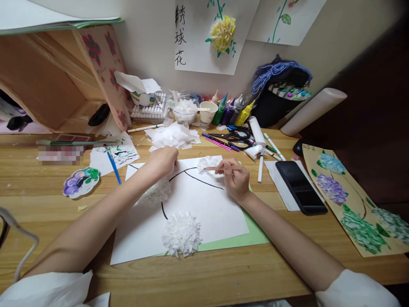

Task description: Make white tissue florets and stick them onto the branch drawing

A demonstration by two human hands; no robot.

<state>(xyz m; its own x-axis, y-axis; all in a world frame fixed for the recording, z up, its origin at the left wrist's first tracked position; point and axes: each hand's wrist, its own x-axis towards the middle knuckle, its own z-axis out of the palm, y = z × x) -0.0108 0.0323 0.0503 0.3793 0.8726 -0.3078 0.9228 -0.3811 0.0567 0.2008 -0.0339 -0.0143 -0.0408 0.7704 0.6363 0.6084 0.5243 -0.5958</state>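
Observation:
On the wooden desk lies a white paper sheet (217, 213) with black curved lines, over a green sheet (233, 243). My right hand (235, 177) grips a thin wooden stick (234, 167), its tip touching a small white paper flower (207, 163) at the sheet's top edge. My left hand (164, 162) is closed, fingers curled down and mostly hidden, between the sheet and a heap of torn white paper pieces (174, 134). Below that wrist sits a white paper flower (156, 191), partly covered by my forearm. Another full white paper flower (182, 233) lies at the sheet's lower edge.
Behind stand a paper cup (208, 112), paint bottles (223, 110), scissors (238, 137) and a marker bag (281, 94). To the right are a phone (300, 187) and a painted flower picture (361, 213). At left lie a paint palette (80, 183) and blue brushes (114, 166).

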